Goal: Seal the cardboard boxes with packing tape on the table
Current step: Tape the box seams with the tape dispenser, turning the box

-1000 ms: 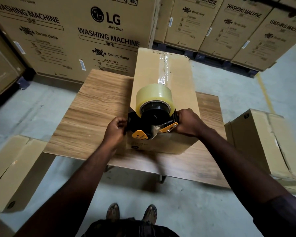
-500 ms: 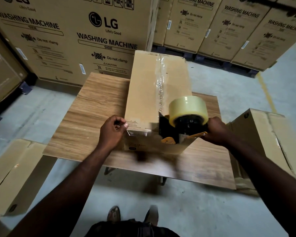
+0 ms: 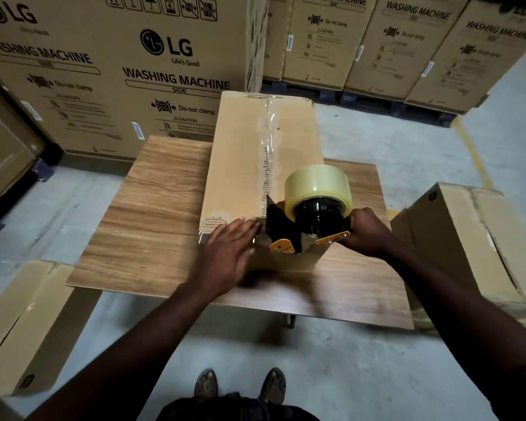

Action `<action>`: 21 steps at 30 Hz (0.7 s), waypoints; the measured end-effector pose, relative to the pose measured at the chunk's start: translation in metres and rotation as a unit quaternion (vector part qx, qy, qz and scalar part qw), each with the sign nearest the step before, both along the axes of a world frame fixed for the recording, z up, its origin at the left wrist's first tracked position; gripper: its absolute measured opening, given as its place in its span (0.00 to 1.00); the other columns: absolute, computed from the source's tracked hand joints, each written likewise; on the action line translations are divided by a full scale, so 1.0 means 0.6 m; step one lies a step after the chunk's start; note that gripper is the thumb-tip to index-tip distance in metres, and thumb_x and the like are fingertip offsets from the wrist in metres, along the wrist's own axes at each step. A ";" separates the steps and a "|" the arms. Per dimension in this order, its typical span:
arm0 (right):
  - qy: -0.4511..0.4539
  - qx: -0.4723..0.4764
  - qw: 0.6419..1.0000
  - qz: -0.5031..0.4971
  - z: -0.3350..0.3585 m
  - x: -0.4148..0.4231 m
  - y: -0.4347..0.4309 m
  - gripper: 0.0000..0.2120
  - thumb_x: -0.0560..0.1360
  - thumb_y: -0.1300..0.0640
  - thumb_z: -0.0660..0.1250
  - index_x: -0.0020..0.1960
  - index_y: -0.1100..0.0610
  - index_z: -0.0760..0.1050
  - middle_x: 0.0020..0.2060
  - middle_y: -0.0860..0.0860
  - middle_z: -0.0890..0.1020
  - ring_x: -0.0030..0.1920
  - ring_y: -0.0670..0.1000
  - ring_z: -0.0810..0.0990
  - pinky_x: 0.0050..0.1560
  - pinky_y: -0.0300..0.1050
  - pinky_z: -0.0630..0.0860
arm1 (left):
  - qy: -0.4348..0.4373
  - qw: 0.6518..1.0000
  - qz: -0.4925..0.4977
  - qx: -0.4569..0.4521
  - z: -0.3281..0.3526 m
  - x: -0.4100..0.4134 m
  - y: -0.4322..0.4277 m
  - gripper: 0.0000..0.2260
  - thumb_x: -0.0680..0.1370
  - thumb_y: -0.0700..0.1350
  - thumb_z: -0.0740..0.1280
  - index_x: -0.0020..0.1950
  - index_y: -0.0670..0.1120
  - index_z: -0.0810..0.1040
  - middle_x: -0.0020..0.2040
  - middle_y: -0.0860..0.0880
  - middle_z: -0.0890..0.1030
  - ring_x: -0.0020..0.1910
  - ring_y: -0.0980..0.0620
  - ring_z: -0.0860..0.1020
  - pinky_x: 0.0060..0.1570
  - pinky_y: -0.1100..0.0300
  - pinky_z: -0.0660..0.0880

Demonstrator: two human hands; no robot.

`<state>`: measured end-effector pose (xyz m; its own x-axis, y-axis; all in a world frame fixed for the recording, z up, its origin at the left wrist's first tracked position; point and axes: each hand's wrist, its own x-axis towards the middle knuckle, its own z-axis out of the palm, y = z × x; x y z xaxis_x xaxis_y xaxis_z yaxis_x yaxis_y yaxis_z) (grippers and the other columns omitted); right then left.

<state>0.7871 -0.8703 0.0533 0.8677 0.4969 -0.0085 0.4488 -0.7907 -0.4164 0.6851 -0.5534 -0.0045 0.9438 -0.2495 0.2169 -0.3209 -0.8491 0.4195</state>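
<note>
Left hand flat on box at counter's near edge; right hand gripping tape dispenser; "LG WASHING MACHINE" cartons behind.

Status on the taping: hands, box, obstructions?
Left hand flat on near end of box. Right hand grips the tape dispenser. Tape strip runs along the top seam. Nothing blocking.

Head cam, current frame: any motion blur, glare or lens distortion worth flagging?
Head view: left hand smeared by motion blur, right hand on the tape dispenser sharper; head view: glare streaks along the tape strip on the box; head view: wide-angle bowing tilts the washing-machine cartons, corners dim.
</note>
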 end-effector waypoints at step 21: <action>-0.088 0.125 0.986 0.060 -0.029 -0.018 -0.141 0.08 0.72 0.49 0.62 0.49 0.49 0.75 0.38 0.59 0.83 0.43 0.53 0.80 0.43 0.52 0.75 | 0.057 0.998 0.006 0.033 0.032 0.028 -0.197 0.33 0.80 0.48 0.63 0.82 0.41 0.55 0.82 0.45 0.54 0.81 0.46 0.50 0.77 0.56 0.37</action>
